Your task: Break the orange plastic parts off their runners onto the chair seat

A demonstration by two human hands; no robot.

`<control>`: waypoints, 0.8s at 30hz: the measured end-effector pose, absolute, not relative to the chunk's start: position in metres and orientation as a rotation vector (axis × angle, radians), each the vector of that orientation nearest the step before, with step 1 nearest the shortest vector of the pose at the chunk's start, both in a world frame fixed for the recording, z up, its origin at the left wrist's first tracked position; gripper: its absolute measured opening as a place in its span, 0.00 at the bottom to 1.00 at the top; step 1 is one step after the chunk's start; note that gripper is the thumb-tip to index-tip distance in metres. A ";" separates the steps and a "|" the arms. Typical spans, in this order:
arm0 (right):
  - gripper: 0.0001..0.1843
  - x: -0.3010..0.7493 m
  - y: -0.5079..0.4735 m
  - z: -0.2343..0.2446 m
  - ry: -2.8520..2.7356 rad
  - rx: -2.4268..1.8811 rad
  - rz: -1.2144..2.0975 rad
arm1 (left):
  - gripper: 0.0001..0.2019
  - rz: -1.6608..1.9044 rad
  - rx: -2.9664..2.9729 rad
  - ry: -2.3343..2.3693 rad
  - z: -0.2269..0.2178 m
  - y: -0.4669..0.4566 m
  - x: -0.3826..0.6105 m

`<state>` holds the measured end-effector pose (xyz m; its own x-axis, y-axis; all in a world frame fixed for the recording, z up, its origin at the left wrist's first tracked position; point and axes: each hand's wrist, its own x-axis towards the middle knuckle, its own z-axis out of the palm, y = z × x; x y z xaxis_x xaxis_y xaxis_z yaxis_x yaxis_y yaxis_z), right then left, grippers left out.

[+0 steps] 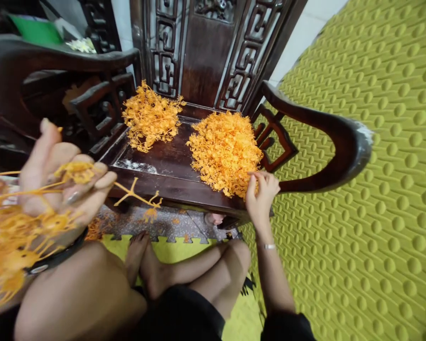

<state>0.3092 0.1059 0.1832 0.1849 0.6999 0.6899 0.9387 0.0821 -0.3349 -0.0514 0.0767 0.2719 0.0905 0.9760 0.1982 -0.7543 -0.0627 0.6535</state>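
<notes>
My left hand [62,177] is raised close to the camera, its fingers closed round a bunch of orange plastic sprigs [17,227] whose stems stick out to the right. My right hand [261,192] reaches to the front edge of the right orange pile [225,149] on the dark wooden chair seat [163,163], pinching a piece of it. A second, smaller orange pile [149,116] lies at the seat's back left. I sit cross-legged on the floor before the chair.
The carved chair's right armrest [319,137] curves out past my right hand; its left armrest [57,59] is behind my left hand. A bumpy green mat [369,199] covers the floor to the right. Orange scraps [99,227] lie under the seat.
</notes>
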 end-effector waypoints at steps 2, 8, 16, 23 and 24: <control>0.14 0.314 0.143 0.189 -1.576 -1.843 -0.415 | 0.31 1.472 0.777 0.346 0.279 0.079 -0.038; 0.13 0.246 0.120 0.197 -1.639 -1.340 -0.081 | 0.32 1.389 0.831 0.239 0.273 0.089 -0.023; 0.14 0.145 0.052 0.154 -1.966 -0.748 1.170 | 0.32 1.292 0.880 0.301 0.266 0.092 -0.024; 0.24 0.176 0.019 0.136 -1.875 -0.645 1.443 | 0.31 1.305 0.859 0.382 0.268 0.086 -0.036; 0.24 0.181 0.011 0.135 -1.801 -0.678 1.487 | 0.31 1.310 0.790 0.402 0.269 0.085 -0.031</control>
